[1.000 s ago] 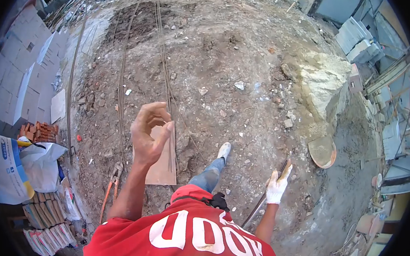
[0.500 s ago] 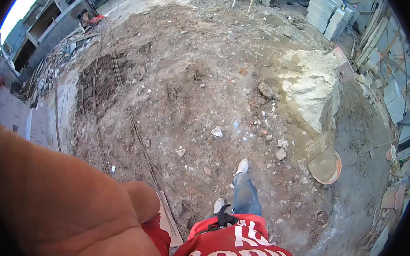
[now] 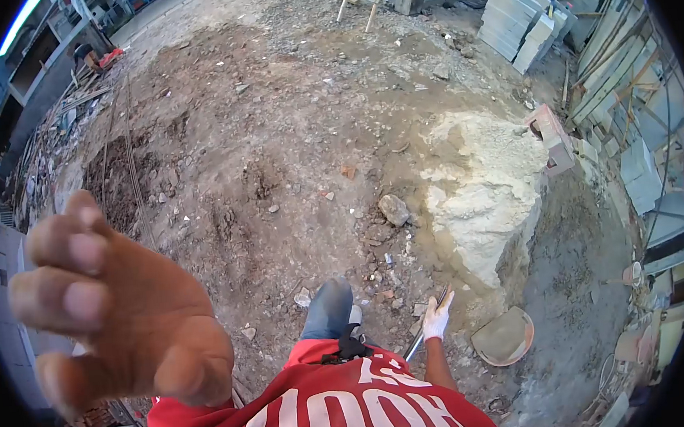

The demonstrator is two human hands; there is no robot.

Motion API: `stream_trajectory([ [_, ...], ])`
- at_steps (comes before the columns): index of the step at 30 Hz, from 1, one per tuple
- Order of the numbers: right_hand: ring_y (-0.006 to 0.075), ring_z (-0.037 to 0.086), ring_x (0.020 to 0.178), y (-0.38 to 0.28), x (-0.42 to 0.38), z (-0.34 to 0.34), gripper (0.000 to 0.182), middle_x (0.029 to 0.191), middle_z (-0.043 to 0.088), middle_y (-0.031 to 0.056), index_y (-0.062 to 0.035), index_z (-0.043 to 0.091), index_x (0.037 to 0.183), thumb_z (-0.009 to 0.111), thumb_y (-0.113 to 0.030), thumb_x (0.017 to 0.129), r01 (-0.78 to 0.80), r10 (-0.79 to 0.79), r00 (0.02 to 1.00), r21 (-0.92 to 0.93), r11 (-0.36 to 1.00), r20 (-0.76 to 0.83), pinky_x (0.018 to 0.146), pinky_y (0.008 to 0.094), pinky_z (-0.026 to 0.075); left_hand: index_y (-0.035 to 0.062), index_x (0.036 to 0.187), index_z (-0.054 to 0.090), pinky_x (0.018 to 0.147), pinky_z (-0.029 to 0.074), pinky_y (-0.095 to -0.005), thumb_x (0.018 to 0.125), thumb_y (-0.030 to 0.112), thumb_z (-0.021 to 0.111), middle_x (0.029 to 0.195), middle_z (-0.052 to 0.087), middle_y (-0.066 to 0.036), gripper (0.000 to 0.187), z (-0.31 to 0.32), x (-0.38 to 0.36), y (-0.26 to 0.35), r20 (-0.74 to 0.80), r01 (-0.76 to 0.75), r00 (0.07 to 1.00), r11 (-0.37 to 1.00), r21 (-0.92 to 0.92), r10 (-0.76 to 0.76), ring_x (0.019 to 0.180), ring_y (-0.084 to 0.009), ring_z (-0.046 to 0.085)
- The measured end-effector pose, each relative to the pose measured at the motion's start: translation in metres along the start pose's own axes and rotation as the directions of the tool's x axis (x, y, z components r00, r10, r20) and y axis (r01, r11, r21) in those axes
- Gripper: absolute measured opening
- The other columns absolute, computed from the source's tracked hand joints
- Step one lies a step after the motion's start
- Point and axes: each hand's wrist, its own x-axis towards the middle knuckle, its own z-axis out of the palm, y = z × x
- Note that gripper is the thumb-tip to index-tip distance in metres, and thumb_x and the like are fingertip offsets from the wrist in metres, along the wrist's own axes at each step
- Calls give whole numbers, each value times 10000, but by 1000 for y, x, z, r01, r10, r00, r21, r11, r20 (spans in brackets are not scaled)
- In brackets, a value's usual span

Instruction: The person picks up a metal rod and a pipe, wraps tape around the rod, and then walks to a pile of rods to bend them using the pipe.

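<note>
My left hand point(image 3: 120, 305) is bare and raised very close to the camera, fingers spread and slightly curled, with nothing in it. My right hand point(image 3: 436, 317) wears a white glove and hangs low by my side, closed around a thin metal rod point(image 3: 415, 342) that slants down past my red shirt point(image 3: 330, 410). One jeans leg and a shoe point(image 3: 330, 308) step forward on the dirt ground.
A pale sand pile point(image 3: 482, 197) lies ahead right, with a shallow round pan point(image 3: 505, 337) at its foot and a stone point(image 3: 393, 209) beside it. Grey blocks point(image 3: 518, 23) are stacked far right. Long rebars point(image 3: 132, 171) lie on the dirt at left.
My left hand has drawn back from covering the lens, so its fingers now show. The view has swung right; the gloved right hand with the rod is back in view.
</note>
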Motion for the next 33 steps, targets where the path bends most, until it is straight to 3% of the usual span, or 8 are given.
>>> stream_trajectory([
  [3, 335, 420, 1399, -115, 108, 23, 693, 1556, 365, 232, -33, 172, 1577, 536, -169, 1004, 44, -48, 998, 81, 996, 48, 1138, 378, 333, 17, 1182, 579, 805, 428, -320, 911, 111, 638, 965, 534, -68, 293, 74, -97, -60, 170, 613, 769, 786, 78, -617, 904, -182, 508],
  [5, 342, 527, 1291, -130, 180, 55, 639, 1516, 420, 235, -45, 253, 1557, 540, -181, 1003, 386, -386, 922, 42, 921, -16, 1069, 369, 403, -2, 1147, 624, 764, 469, -285, 843, 14, 703, 850, 587, -42, 314, 110, -192, -89, 188, 952, 302, 307, -1, -935, 813, -130, 552],
  [7, 259, 633, 1078, -166, 229, 75, 584, 1352, 542, 222, -47, 347, 1497, 584, -169, 977, 329, -331, 941, 31, 944, 66, 901, 356, 493, 5, 1180, 617, 762, 498, -263, 869, 50, 710, 897, 621, -21, 328, 131, -269, -118, 281, 989, -146, -151, 5, -949, 821, -100, 597],
  [9, 209, 665, 844, -184, 271, 104, 505, 1079, 653, 166, -38, 440, 1409, 629, -125, 949, 464, -464, 886, -25, 885, 24, 752, 345, 531, 25, 1213, 613, 780, 516, -283, 863, 69, 726, 918, 654, -36, 370, 157, -322, -159, 360, 952, -307, -292, 95, -881, 866, -119, 630],
  [15, 334, 717, 870, -342, 376, 121, 575, 1150, 680, 192, -39, 446, 1382, 718, -32, 876, 691, -680, 722, 146, 707, -124, 741, 378, 575, 49, 1333, 548, 969, 494, -390, 814, 196, 802, 1133, 644, -118, 596, 319, -283, -355, 838, 969, -41, 183, 167, -544, 1094, -247, 634],
  [23, 262, 662, 925, -467, 562, 143, 583, 1104, 633, 171, -41, 445, 1314, 715, 124, 825, 654, -625, 718, 604, 455, -308, 802, 370, 550, 30, 1194, 615, 905, 510, -384, 781, 108, 718, 1145, 664, -129, 433, 570, -200, -550, 953, 942, 299, 171, -287, -44, 1023, -278, 658],
  [26, 223, 642, 1006, -487, 668, 149, 586, 1178, 616, 173, -60, 388, 1334, 676, 134, 862, 733, -562, 664, 576, 362, -493, 859, 348, 537, 26, 1142, 626, 835, 522, -384, 804, 84, 687, 1014, 681, -126, 349, 643, -222, -621, 984, 964, 171, 217, -156, -54, 895, -268, 665],
  [33, 207, 708, 968, -522, 913, 191, 622, 1237, 639, 178, -40, 386, 1394, 743, -38, 884, 394, -408, 898, 717, 576, -165, 788, 345, 572, -17, 994, 662, 631, 484, -391, 893, 235, 694, 716, 634, -128, 273, 751, -271, -810, 954, 887, -241, 358, 290, -177, 644, -200, 574],
])
